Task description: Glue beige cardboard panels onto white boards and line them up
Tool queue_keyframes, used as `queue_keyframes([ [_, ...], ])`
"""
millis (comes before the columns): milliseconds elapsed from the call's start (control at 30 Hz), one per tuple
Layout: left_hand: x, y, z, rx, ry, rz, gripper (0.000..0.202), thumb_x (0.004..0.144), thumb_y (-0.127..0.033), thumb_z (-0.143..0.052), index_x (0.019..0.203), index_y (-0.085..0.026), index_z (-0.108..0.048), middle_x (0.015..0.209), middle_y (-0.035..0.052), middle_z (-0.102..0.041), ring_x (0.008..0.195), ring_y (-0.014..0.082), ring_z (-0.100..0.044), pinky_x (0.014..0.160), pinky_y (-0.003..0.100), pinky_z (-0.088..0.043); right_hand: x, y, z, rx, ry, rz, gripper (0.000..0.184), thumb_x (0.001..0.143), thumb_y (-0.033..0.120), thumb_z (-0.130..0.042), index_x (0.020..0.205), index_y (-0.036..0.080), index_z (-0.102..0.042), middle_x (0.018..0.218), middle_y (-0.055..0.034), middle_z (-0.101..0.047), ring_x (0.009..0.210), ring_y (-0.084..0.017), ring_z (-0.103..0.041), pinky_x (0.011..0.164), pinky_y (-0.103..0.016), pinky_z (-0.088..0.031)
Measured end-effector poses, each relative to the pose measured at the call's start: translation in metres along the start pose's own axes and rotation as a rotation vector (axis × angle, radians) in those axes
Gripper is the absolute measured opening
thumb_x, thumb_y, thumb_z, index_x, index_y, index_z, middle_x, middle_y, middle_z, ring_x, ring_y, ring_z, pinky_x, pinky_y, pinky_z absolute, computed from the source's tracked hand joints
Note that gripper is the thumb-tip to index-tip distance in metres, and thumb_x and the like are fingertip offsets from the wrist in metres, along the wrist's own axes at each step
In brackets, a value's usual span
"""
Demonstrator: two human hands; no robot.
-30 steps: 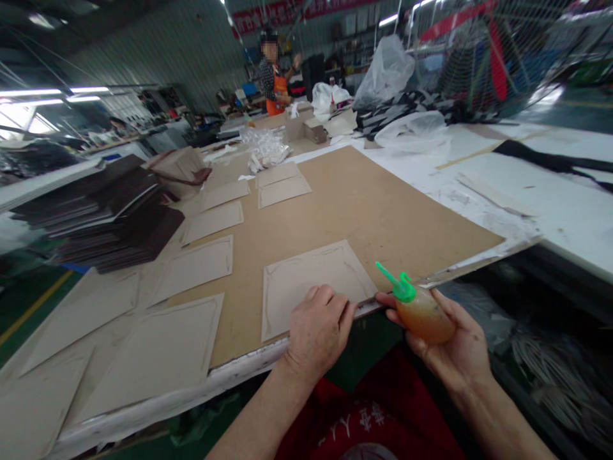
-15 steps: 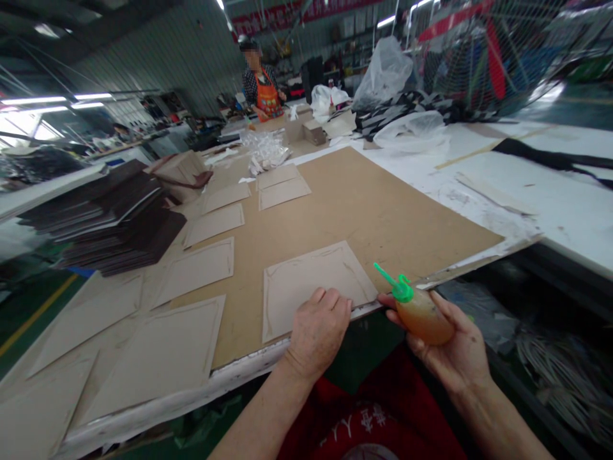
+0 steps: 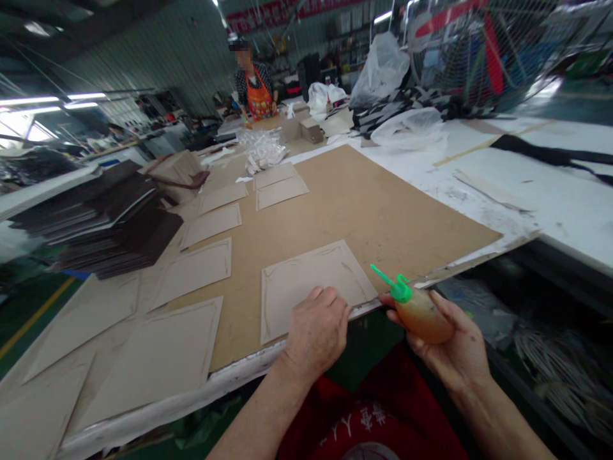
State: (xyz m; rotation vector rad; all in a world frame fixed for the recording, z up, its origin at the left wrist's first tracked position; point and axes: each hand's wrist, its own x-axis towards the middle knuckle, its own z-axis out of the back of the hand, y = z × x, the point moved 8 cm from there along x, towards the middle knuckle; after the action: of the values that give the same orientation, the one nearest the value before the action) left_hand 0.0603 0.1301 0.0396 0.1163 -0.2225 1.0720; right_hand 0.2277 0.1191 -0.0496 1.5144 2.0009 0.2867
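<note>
Right hand [image 3: 457,348] grasps the bottle [image 3: 424,317] by the table [image 3: 426,163] edge; left hand [image 3: 317,329] curls over the card [image 3: 301,278], hiding its near edge, grip unclear; more cards [image 3: 158,358] lie left, beside a dark stack [image 3: 112,217]; bags [image 3: 383,70] beyond.

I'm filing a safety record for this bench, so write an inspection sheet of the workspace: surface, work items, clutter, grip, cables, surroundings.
Surface: brown board on a scuffed white table.
Work items: flat cards, several marked near their edges; bottle with green nozzle.
Clutter: dark stack at left; plastic bags and black strips further back.
Grip: left hand at the near edge of one card; right hand around the bottle.
Cables: pale strands below the table, right; cannot tell whether cables.
Surroundings: another person in an orange apron; fan.
</note>
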Motion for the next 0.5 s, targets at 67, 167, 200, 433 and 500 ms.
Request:
queue_keyframes([
  [67, 0.0008, -0.0012, 0.0005, 0.015, -0.002, -0.019, 0.022, 0.095, -0.022, -0.053, 0.074, -0.021, -0.059, 0.078, 0.0024, -0.057, 0.081, 0.0210, -0.054, 0.067, 0.036, -0.044, 0.0002, 0.0002, 0.0011, -0.003, -0.007, 0.007, 0.036, 0.077, 0.032, -0.075, 0.106, 0.011, -0.072, 0.102, -0.0197, -0.075, 0.082, -0.033, -0.074, 0.043, -0.023, -0.054],
  [167, 0.0008, -0.0016, 0.0008, 0.021, -0.005, -0.035, 0.023, 0.096, -0.021, -0.053, 0.074, -0.021, -0.059, 0.077, 0.0021, -0.057, 0.080, 0.0208, -0.054, 0.066, 0.036, -0.044, 0.0009, 0.0001, 0.0018, -0.007, -0.004, 0.007, 0.035, 0.078, 0.032, -0.074, 0.106, 0.011, -0.072, 0.102, -0.0192, -0.075, 0.082, -0.033, -0.074, 0.043, -0.024, -0.055],
  [200, 0.0006, -0.0013, 0.0007, 0.023, -0.005, -0.035, 0.022, 0.096, -0.021, -0.053, 0.074, -0.022, -0.059, 0.077, 0.0020, -0.057, 0.079, 0.0208, -0.054, 0.066, 0.036, -0.043, 0.0011, 0.0001, 0.0019, -0.010, -0.003, 0.006, 0.034, 0.079, 0.032, -0.073, 0.106, 0.011, -0.072, 0.102, -0.0190, -0.075, 0.082, -0.032, -0.074, 0.043, -0.024, -0.055],
  [433, -0.0010, -0.0040, -0.0022, 0.086, -0.011, -0.050, 0.015, 0.092, -0.015, -0.057, 0.078, -0.021, -0.058, 0.080, 0.0028, -0.056, 0.083, 0.0218, -0.054, 0.065, 0.035, -0.045, 0.0027, -0.0013, 0.0037, -0.004, 0.021, 0.005, 0.032, 0.084, 0.033, -0.066, 0.109, 0.011, -0.070, 0.105, -0.0199, -0.074, 0.084, -0.032, -0.074, 0.042, -0.023, -0.054],
  [500, -0.0017, -0.0048, -0.0031, 0.124, -0.023, -0.050, 0.012, 0.090, -0.012, -0.057, 0.082, -0.020, -0.059, 0.082, 0.0037, -0.056, 0.084, 0.0226, -0.054, 0.064, 0.035, -0.045, 0.0032, -0.0020, 0.0050, 0.010, 0.019, 0.001, 0.032, 0.086, 0.032, -0.064, 0.110, 0.012, -0.070, 0.105, -0.0191, -0.074, 0.083, -0.030, -0.074, 0.043, -0.023, -0.055],
])
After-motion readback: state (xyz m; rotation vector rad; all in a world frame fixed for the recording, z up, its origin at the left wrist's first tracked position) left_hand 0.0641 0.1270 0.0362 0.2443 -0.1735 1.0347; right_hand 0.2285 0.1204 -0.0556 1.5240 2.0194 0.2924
